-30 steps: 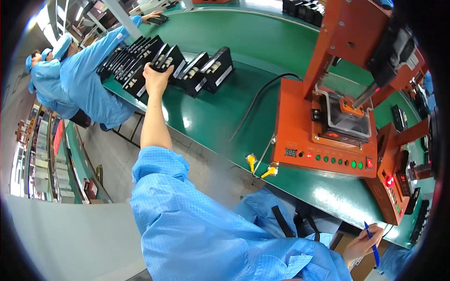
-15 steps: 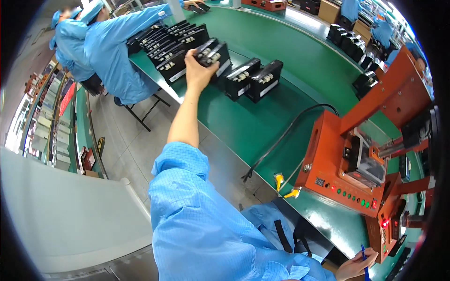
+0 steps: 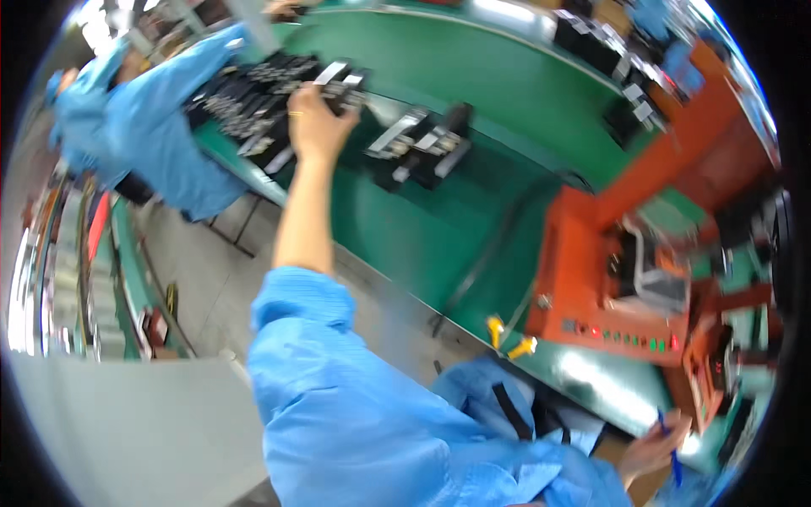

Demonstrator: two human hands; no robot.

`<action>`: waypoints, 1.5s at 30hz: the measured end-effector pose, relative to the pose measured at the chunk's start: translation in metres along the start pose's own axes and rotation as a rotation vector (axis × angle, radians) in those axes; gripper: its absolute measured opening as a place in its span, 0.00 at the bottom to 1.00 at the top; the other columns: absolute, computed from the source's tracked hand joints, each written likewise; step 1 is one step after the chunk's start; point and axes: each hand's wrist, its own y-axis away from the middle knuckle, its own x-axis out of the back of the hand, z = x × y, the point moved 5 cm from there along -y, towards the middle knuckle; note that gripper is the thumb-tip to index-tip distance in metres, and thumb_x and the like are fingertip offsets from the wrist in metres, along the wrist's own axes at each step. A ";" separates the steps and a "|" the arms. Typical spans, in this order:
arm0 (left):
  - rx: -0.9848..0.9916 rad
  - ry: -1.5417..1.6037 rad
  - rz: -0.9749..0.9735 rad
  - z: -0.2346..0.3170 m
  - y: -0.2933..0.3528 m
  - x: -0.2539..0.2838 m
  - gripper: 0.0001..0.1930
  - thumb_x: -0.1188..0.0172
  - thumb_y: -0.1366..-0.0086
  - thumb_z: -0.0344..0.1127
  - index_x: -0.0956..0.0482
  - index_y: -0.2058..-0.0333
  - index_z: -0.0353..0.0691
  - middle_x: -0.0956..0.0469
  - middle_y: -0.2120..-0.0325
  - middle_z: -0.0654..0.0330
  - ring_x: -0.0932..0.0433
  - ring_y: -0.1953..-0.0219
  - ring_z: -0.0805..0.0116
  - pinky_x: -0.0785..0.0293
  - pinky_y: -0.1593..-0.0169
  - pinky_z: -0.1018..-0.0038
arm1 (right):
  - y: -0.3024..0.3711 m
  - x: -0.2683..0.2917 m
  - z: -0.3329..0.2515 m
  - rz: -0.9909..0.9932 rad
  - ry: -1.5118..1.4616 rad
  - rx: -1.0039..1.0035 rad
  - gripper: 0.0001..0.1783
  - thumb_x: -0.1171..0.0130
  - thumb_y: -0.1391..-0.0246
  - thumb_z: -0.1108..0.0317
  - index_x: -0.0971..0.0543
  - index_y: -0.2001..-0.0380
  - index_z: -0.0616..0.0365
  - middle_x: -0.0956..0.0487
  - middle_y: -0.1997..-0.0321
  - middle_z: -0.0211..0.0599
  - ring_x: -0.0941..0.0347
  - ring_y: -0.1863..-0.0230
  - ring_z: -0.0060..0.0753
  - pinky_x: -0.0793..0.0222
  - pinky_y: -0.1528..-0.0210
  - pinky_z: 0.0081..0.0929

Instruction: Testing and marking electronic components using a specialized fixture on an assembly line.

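Stretching across the picture, the green table [image 3: 473, 93] carried an orange press fixture [image 3: 608, 279] at the person's right and a crowd of black modules [image 3: 245, 110] at the far left, where a co-worker in a blue gown [image 3: 144, 127] stood. Two more black modules [image 3: 422, 148] lay just beside the reach. The left hand [image 3: 317, 127] was closed over one black module [image 3: 342, 84] at the table's far edge; a firm, level grip around its body, clear of the metal clips, seemed wisest. The right hand [image 3: 655, 448], low by the lap, held a blue pen [image 3: 672, 452].
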 end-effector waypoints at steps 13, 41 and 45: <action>-0.129 -0.317 0.013 0.037 -0.058 0.041 0.34 0.42 0.35 0.53 0.34 0.39 0.36 0.35 0.38 0.45 0.35 0.37 0.49 0.42 0.34 0.54 | -0.052 -0.030 -0.060 -0.233 -0.858 -0.374 0.14 0.60 0.30 0.65 0.29 0.55 0.64 0.18 0.62 0.43 0.23 0.64 0.29 0.30 0.61 0.25; 0.401 1.392 -0.680 0.351 0.123 0.128 0.22 0.55 0.25 0.48 0.26 0.48 0.33 0.21 0.61 0.58 0.24 0.62 0.74 0.26 0.59 0.75 | -0.141 -0.122 -0.087 -0.394 -0.734 0.521 0.31 0.32 0.49 0.59 0.30 0.44 0.53 0.30 0.35 0.44 0.39 0.32 0.52 0.43 0.32 0.44; 0.330 1.418 -0.632 0.359 0.121 0.129 0.24 0.55 0.25 0.50 0.26 0.48 0.33 0.22 0.63 0.59 0.25 0.64 0.74 0.27 0.58 0.76 | -0.142 -0.135 -0.080 -0.437 -0.739 0.506 0.29 0.31 0.50 0.60 0.29 0.46 0.54 0.33 0.32 0.43 0.43 0.29 0.49 0.43 0.31 0.44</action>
